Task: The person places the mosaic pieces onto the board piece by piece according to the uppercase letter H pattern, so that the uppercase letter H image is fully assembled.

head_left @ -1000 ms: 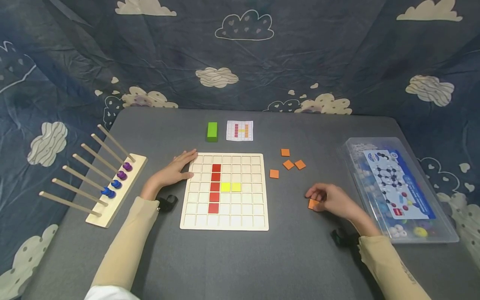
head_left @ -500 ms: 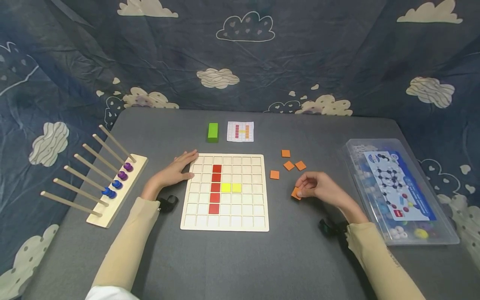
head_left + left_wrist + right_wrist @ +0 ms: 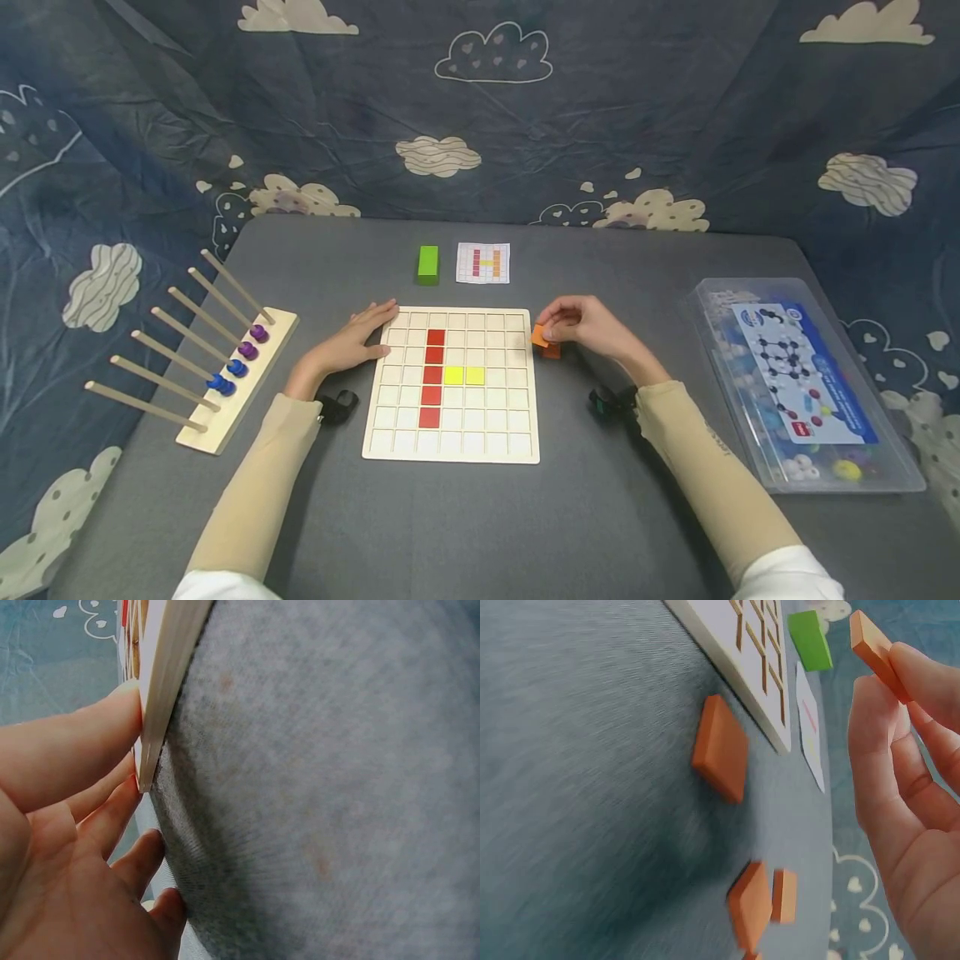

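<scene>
A pale wooden grid board lies on the grey table. In its cells sit a column of red tiles and two yellow tiles. My left hand rests at the board's upper left corner, its thumb and fingertips touching the edge, as the left wrist view also shows. Between thumb and fingers my right hand pinches an orange square tile, raised at the board's right edge. Below it another orange tile lies on the table; more orange tiles lie farther off in the right wrist view, hidden by my hand in the head view.
Behind the board stand a green block and a small card with a coloured grid pattern. At left is a wooden peg rack with purple and blue beads. A clear plastic case lies at right.
My right hand has moved left and away from me, carrying the pinched orange tile from the open table to the board's right edge. The left hand has stayed on the board's corner.
</scene>
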`<state>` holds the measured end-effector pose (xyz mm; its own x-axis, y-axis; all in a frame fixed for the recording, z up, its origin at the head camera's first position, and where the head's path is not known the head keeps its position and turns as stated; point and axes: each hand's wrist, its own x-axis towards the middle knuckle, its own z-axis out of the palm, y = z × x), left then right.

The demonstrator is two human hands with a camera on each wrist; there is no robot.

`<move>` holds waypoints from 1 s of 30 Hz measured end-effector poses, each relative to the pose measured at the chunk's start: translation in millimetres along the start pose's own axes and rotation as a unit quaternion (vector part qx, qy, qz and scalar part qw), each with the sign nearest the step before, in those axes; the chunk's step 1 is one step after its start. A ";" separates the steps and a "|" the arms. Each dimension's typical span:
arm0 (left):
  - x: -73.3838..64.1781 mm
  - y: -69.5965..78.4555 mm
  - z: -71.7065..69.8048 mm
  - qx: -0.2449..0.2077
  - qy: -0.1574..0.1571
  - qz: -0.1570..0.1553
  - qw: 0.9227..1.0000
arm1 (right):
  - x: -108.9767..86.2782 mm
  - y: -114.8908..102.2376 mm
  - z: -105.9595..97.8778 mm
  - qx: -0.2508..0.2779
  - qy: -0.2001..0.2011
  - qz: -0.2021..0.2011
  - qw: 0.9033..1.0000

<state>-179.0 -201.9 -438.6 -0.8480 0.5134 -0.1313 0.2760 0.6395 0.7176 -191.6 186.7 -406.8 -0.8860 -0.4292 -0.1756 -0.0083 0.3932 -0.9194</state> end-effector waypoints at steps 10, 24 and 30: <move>0.5 1.5 -0.3 0.006 0.001 -0.013 1.000 | 35.2 -8.1 21.8 -0.044 -0.017 -0.003 0.999; 1.1 -0.3 -0.4 0.007 0.002 -0.010 1.000 | 51.4 -16.2 54.6 -0.179 -0.007 -0.007 0.984; 1.2 -0.1 -0.3 0.006 0.001 -0.009 1.000 | 51.9 -16.7 58.4 -0.225 -0.003 -0.016 0.974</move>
<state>-180.2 -201.5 -438.6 -0.8541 0.5004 -0.1420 0.2661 0.6549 0.7073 -210.4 110.4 -421.1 -0.8791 -0.4513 -0.1533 -0.2389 0.6956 -0.6776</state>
